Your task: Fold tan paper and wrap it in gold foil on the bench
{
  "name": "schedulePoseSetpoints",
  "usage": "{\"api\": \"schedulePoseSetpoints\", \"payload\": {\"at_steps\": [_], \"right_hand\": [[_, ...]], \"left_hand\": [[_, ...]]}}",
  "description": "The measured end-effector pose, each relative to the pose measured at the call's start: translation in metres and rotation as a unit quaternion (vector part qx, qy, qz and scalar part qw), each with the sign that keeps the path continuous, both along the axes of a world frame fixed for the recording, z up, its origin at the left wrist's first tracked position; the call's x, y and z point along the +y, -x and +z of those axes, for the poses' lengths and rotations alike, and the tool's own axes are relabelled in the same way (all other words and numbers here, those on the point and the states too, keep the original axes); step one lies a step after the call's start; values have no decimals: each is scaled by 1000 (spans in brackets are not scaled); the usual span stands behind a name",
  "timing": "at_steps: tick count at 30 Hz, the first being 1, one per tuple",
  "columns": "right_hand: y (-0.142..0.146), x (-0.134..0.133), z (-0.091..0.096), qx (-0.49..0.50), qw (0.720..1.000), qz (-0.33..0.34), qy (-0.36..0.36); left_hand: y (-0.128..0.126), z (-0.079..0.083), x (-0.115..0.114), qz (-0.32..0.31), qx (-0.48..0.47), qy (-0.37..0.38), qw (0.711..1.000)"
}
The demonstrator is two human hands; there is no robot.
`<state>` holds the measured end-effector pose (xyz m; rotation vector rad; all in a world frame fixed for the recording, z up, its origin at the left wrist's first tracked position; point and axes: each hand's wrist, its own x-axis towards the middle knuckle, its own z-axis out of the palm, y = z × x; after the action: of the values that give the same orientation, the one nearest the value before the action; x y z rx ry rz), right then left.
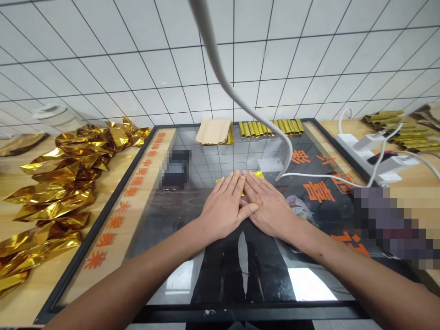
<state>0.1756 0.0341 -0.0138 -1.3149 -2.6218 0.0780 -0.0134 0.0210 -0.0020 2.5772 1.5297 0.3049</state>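
Note:
My left hand [222, 208] and my right hand [268, 204] lie flat side by side on a dark glass panel [154, 229], fingers stretched forward and thumbs meeting. Beneath them is a piece of gold paper [259, 174]; only bits of its edge show past the fingers, and the rest is hidden. Farther back on the glass sits a stack of tan paper with gold undersides [213, 131]. To its right runs a row of rolled gold paper tubes [270, 128].
Folded shiny gold foil pieces [65, 183] pile up on the left. A white power strip [360, 156] with plugs stands at right, near more gold tubes [402, 130]. A white cable [237, 98] hangs down in front, its end near my right hand. A tiled wall [137, 59] closes the back.

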Motion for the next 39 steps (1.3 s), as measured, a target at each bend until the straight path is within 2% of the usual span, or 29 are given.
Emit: {"api": "schedulePoseSetpoints", "payload": {"at_steps": [4,13,18,22,26,30,33,36,39], "right_hand": [[-2,0,4,-4,1000,-2,-2],[-20,7,10,-13,999,-52,-8],[-23,8,13,-4,998,-59,2],[-28,13,19,61,996,-70,4],[-32,16,30,79,989,-124,6],[-34,14,40,49,983,-178,-8],[-35,12,44,32,979,-202,22],[-34,11,47,37,976,-205,59],[-32,8,49,87,973,-188,100]], "left_hand": [[9,-7,-4,9,5,-5,1000],[14,-4,-7,22,40,-24,999],[21,5,-2,21,9,-14,1000],[29,16,8,46,-45,-19,998],[33,22,11,60,-36,-22,997],[34,24,8,76,-51,11,996],[34,27,5,79,-105,57,990],[31,32,2,53,-175,96,978],[25,38,-2,14,-220,143,965]]}}
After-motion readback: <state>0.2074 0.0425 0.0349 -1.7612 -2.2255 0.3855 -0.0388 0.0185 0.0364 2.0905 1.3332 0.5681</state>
